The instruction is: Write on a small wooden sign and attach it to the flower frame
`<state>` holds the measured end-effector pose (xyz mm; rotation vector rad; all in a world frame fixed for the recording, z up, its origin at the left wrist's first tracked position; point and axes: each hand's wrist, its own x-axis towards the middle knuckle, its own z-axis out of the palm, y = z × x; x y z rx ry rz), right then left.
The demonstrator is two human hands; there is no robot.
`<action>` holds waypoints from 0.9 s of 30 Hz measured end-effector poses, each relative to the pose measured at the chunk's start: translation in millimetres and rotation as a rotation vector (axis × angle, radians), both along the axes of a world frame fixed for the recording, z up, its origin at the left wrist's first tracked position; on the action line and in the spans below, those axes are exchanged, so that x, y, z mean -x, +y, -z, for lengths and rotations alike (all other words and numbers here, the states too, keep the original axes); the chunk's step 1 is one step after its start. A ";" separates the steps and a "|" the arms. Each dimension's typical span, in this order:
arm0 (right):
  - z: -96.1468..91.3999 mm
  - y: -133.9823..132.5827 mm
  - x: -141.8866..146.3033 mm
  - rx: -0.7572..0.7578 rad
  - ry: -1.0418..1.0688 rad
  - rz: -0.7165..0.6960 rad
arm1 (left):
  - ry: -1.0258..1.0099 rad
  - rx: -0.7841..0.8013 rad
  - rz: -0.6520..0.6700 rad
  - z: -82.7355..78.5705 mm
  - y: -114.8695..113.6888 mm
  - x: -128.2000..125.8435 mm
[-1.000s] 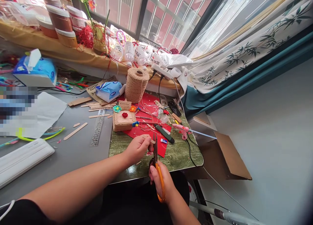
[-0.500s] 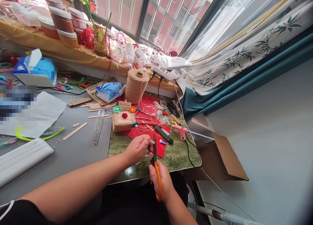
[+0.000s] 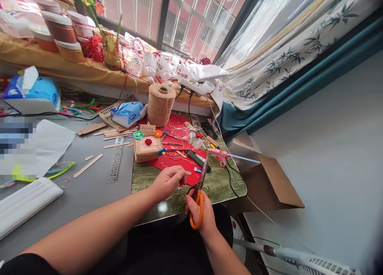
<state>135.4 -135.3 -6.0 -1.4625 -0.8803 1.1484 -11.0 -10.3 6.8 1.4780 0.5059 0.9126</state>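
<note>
Green mat (image 3: 223,185): R hand (image 3: 200,212), closed round orange scissors (image 3: 201,180), has swung blades right, off wood strip (image 3: 183,172) pinched in L hand (image 3: 167,182); cut looks done

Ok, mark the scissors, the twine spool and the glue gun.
scissors (image 3: 202,175): head view, on the blades.
twine spool (image 3: 160,105): head view, on its wound side.
glue gun (image 3: 220,153): head view, on the pink body.

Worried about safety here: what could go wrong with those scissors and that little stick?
The scissors in the right hand sit close to the left hand pinching the small stick; a snip could nick those fingers. The pink glue gun lies just beyond the blades, and its cord might snag.
</note>
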 end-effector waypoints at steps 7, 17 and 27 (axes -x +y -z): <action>-13.1 7.5 -4.8 -0.139 0.256 0.134 | 0.120 -0.071 0.255 -5.9 -3.5 -2.5; -25.8 5.6 -27.2 -0.137 0.071 -0.071 | 0.196 0.162 0.594 -8.1 -8.0 -7.2; -9.5 6.2 -23.0 -0.095 0.116 0.013 | 0.207 0.214 0.379 -7.4 -8.9 -10.4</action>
